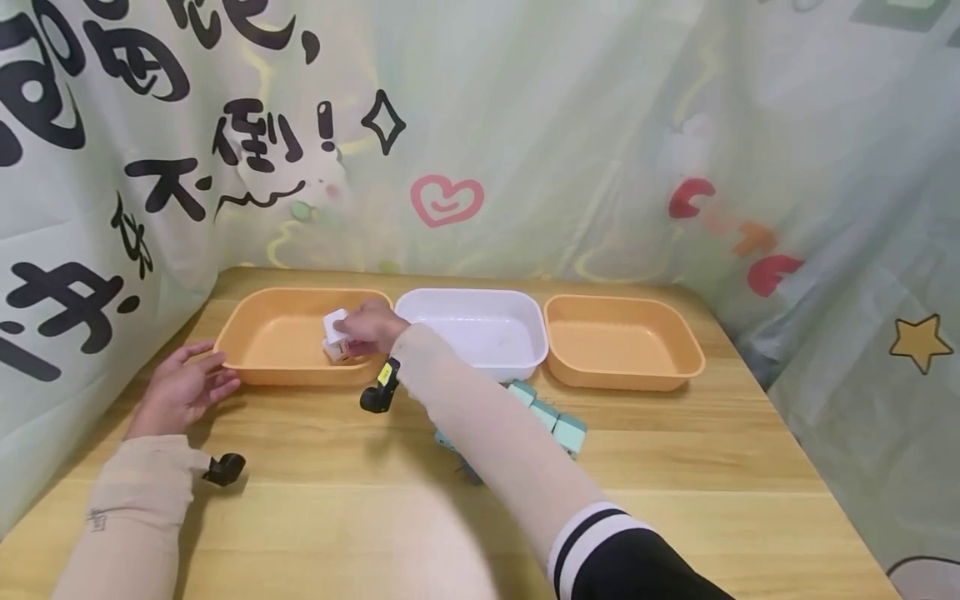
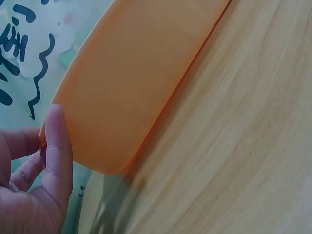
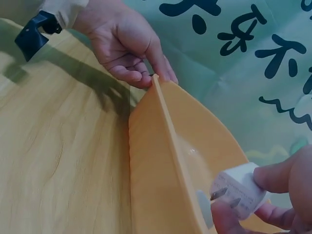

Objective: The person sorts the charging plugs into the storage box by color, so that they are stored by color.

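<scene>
My right hand [image 1: 371, 325] pinches a white charger plug [image 3: 239, 190] between thumb and fingers, over the right end of the left orange tray [image 1: 281, 377]. Two metal prongs stick out from the plug, facing the tray's near wall in the right wrist view. A pale patch shows inside the tray just behind the plug; what it is I cannot tell. At the tray's left corner, my left hand [image 1: 180, 387] pinches the rim, thumb on one side and fingers on the other, as the left wrist view shows.
A white tray [image 1: 517, 367] stands beside the left one, and a second orange tray [image 1: 622, 379] is to its right. Several teal box-shaped pieces [image 1: 570, 433] lie on the wooden table [image 1: 675, 483], partly hidden under my right forearm. A printed curtain [image 1: 562, 167] hangs behind.
</scene>
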`<act>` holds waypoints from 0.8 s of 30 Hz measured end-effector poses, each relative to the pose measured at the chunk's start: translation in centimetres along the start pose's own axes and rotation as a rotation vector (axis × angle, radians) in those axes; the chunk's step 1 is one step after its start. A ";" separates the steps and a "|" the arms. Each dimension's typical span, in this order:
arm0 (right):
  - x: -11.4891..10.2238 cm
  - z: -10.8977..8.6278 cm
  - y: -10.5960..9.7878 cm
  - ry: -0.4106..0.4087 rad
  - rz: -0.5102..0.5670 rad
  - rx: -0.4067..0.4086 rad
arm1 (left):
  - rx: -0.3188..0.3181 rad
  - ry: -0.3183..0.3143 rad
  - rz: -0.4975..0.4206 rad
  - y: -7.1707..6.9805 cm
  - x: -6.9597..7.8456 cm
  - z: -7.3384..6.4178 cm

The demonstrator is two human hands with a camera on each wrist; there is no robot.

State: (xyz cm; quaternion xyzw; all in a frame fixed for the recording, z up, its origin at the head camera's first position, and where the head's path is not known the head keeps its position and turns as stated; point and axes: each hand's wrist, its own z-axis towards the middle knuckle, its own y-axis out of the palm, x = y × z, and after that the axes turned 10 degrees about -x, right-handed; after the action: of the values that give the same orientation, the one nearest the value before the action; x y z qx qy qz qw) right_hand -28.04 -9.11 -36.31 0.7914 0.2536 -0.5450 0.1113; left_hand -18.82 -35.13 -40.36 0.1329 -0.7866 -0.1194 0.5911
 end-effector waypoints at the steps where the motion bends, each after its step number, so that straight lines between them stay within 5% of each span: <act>1: -0.1 0.1 0.3 0.014 -0.020 0.020 | 0.000 0.000 -0.001 0.0 -0.1 0.0; 7: -0.4 0.3 1.5 0.072 -0.113 0.038 | 0.008 0.003 -0.016 0.0 -0.1 0.0; 15: -0.6 0.8 1.5 0.118 0.045 -0.140 | 0.007 0.020 -0.028 -0.1 0.1 0.2; 24: -0.7 1.5 1.4 0.047 -0.504 0.156 | 0.005 0.025 -0.033 -0.1 0.0 0.3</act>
State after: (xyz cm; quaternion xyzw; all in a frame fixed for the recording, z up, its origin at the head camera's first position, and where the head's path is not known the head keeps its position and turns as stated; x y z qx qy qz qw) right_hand -28.72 -11.12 -36.36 0.7217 0.4025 -0.5550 -0.0950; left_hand -19.08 -35.24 -40.46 0.1487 -0.7772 -0.1255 0.5985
